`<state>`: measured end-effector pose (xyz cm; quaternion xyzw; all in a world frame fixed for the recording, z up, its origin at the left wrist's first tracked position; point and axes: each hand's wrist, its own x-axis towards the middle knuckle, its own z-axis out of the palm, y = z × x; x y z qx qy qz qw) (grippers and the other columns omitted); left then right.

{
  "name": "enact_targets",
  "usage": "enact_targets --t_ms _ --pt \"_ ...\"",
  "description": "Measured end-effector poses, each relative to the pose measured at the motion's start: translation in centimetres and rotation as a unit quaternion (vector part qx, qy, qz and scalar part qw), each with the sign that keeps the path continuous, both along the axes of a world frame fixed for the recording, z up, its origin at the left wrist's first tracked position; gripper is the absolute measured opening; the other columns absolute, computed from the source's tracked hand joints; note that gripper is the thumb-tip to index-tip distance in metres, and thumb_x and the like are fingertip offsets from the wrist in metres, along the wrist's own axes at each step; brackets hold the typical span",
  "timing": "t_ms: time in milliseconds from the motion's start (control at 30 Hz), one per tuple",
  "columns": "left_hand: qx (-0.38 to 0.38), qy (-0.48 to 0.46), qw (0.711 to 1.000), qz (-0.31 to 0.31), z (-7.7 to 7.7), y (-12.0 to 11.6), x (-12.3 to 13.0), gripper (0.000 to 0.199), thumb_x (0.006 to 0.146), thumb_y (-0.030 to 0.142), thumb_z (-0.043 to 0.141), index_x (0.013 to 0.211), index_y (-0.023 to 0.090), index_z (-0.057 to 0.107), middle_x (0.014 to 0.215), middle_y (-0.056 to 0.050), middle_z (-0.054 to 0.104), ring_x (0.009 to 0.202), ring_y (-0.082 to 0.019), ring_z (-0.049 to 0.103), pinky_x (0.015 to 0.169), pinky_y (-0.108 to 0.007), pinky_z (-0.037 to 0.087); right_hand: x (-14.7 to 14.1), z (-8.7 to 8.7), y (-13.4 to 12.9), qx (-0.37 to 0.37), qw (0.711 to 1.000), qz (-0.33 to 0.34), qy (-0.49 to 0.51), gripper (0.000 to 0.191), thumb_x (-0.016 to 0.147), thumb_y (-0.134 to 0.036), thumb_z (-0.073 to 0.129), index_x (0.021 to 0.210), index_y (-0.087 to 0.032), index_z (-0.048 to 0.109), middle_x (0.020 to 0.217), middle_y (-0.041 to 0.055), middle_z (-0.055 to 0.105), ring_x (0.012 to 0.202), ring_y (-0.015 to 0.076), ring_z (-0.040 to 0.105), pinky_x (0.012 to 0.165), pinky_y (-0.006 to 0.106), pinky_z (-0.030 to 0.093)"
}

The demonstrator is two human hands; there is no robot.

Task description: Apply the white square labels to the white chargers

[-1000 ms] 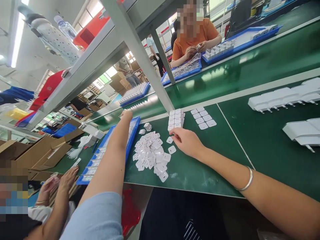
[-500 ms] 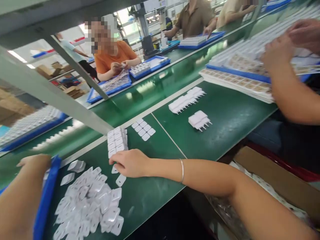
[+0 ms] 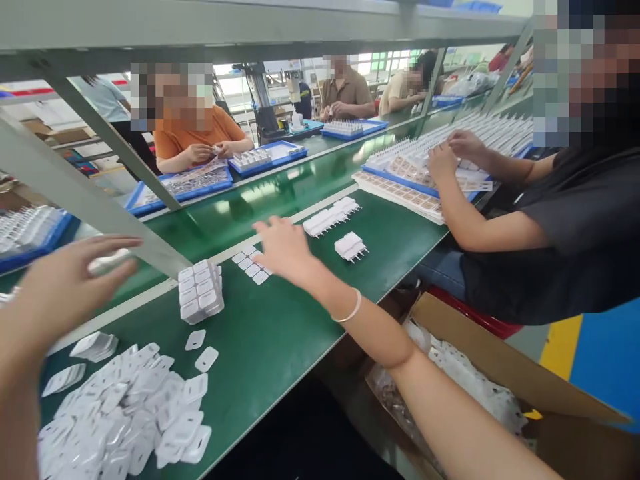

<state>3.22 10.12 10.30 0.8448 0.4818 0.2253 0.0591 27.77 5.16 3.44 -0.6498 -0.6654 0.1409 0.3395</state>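
Observation:
At the left, my left hand [image 3: 65,293] is raised, with a blurred white part [image 3: 110,261] between its thumb and fingers. My right hand [image 3: 285,247], fingers spread and nothing visible in it, hovers by a small grid of flat white covers [image 3: 246,261]. Between my hands stands a neat block of stacked white covers [image 3: 200,290]. A loose heap of white slotted covers [image 3: 125,413] lies nearer me, with two single covers [image 3: 206,360] beside it. Beyond my right hand sit a row of white pronged plugs [image 3: 333,217] and a smaller group of them [image 3: 351,247].
A metal post [image 3: 100,193] slants down to the table edge near the stacked block. On the right, a co-worker's hands [image 3: 450,157] are over a blue tray [image 3: 425,189] of parts. An open carton [image 3: 480,340] stands below the table. Blue trays line the far side.
The view has turned right. My right hand has left the stacked block and moved right to the flat grid, its fingers spreading. The blue tray edge near my left hand is out of sight.

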Motion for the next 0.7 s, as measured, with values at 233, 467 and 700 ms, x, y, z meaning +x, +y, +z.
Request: enact_targets --t_ms 233,467,700 --pt "-0.359 -0.359 0.838 -0.198 -7.8 -6.7 3.7 0.042 0.092 0.044 0.046 0.112 0.022 0.076 0.136 -0.007 0.065 0.136 -0.036 0.048 0.118 -0.051 0.031 10.3 -5.6 -4.1 -0.119 0.951 -0.286 -0.018 0.098 0.065 -0.033 0.087 0.145 -0.006 0.037 0.149 0.0343 0.037 0.141 0.0483 0.035 0.108 0.062 0.034" --pt "-0.534 -0.528 0.632 -0.193 -11.6 -7.9 5.5 0.039 0.087 0.034 0.051 0.106 0.013 0.078 0.148 -0.013 0.054 0.130 -0.041 0.056 0.114 -0.051 0.037 9.7 -7.3 -5.2 -0.048 0.978 -0.189 0.073 0.055 0.076 -0.041 0.074 0.118 -0.011 0.057 0.122 0.0247 0.064 0.116 0.0384 0.059 0.097 0.047 0.045" --pt "-0.439 -0.608 0.647 -0.141 -12.1 -7.8 5.0 0.030 0.067 0.034 0.084 0.089 0.015 0.077 0.109 -0.010 0.075 0.119 -0.029 0.063 0.104 -0.034 0.046 -4.0 -4.8 -3.5 0.108 0.969 0.104 0.196 0.070 0.072 -0.041 0.075 0.133 -0.014 0.052 0.132 0.0149 0.063 0.117 0.0291 0.062 0.099 0.042 0.051"
